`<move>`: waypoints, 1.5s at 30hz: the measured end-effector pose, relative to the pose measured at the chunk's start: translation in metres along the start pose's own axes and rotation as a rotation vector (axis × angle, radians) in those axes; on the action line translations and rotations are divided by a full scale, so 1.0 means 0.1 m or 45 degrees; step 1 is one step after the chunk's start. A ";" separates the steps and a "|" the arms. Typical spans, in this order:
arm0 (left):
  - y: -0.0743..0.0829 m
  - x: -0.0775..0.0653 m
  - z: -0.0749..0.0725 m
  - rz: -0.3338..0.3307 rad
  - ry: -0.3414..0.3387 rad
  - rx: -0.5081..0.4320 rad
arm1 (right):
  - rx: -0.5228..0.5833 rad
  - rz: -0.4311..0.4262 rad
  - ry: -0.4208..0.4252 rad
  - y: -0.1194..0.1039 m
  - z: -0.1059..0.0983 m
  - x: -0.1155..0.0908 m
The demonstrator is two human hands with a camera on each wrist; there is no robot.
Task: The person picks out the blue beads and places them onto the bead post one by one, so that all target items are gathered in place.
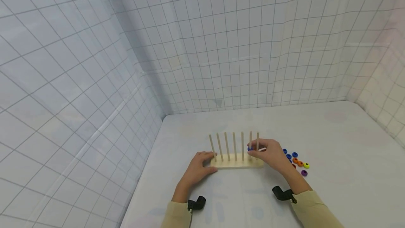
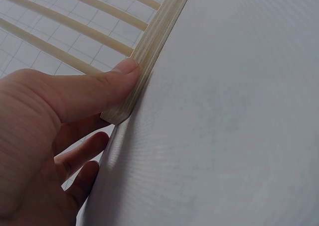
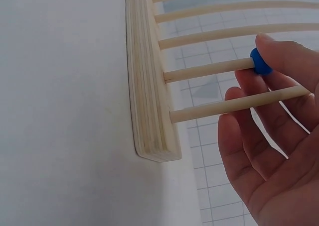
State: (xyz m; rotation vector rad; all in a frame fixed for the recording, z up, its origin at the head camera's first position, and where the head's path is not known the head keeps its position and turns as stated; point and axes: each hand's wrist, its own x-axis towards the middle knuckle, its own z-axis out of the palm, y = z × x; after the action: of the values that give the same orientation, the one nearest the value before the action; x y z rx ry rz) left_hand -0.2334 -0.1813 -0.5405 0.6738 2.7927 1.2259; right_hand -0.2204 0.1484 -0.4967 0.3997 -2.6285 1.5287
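A pale wooden peg rack (image 1: 237,164) with a row of several upright dowels stands on the white table. My left hand (image 1: 198,169) grips the left end of its base, the thumb (image 2: 112,86) along the front edge and the other fingers behind. Over the right end, my right hand (image 1: 269,154) pinches a blue bead (image 3: 260,61) between thumb and fingers. The bead is around the second dowel (image 3: 209,69) from the right, partway up its length. The rightmost dowel (image 3: 239,104) passes between the right hand's palm and fingers. No beads show on the other dowels.
Loose beads lie on the table just right of the rack: several blue ones (image 1: 295,154), orange ones (image 1: 300,164), a yellow bead (image 1: 306,165), a purple bead (image 1: 304,173) and a red one partly hidden by the right hand. Grid-patterned white curtains (image 1: 221,45) enclose the table.
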 end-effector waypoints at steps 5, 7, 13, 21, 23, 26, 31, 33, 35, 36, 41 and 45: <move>0.01 -0.01 0.00 0.004 0.004 -0.004 | 0.007 0.002 -0.018 0.03 0.01 -0.01; 0.01 -0.01 0.01 0.002 0.004 -0.007 | 0.010 0.003 -0.027 0.05 0.01 -0.01; 0.03 -0.01 0.00 -0.014 -0.004 0.009 | 0.005 0.017 -0.052 0.13 0.04 0.00; 0.02 0.00 -0.01 -0.020 -0.003 0.015 | -0.020 0.086 -0.071 0.16 0.06 0.01; 0.02 -0.01 -0.01 -0.025 -0.003 0.009 | -0.043 0.102 -0.066 0.16 0.07 0.02; 0.03 -0.02 -0.01 -0.021 -0.001 0.000 | -0.074 0.111 -0.058 0.16 0.08 0.02; 0.04 -0.03 -0.02 -0.017 -0.003 -0.001 | -0.084 0.139 -0.058 0.18 0.11 0.03; 0.05 -0.03 -0.02 -0.019 -0.005 0.000 | -0.076 0.156 -0.059 0.18 0.12 0.03; 0.05 -0.03 -0.02 -0.022 -0.007 0.003 | -0.077 0.155 -0.058 0.19 0.13 0.03; 0.05 -0.03 -0.02 -0.022 -0.007 0.004 | -0.079 0.152 -0.058 0.19 0.13 0.03; 0.05 -0.03 -0.02 -0.019 -0.003 0.007 | -0.097 0.138 -0.063 0.19 0.14 0.03; 0.05 -0.03 -0.01 -0.024 0.001 0.010 | -0.111 0.138 -0.081 0.19 0.15 0.03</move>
State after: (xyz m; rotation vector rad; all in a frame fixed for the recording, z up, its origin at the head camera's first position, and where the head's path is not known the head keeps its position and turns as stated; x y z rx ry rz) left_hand -0.2288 -0.1803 -0.5365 0.6460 2.7991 1.2126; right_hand -0.2275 0.1440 -0.5197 0.3091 -2.7969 1.4469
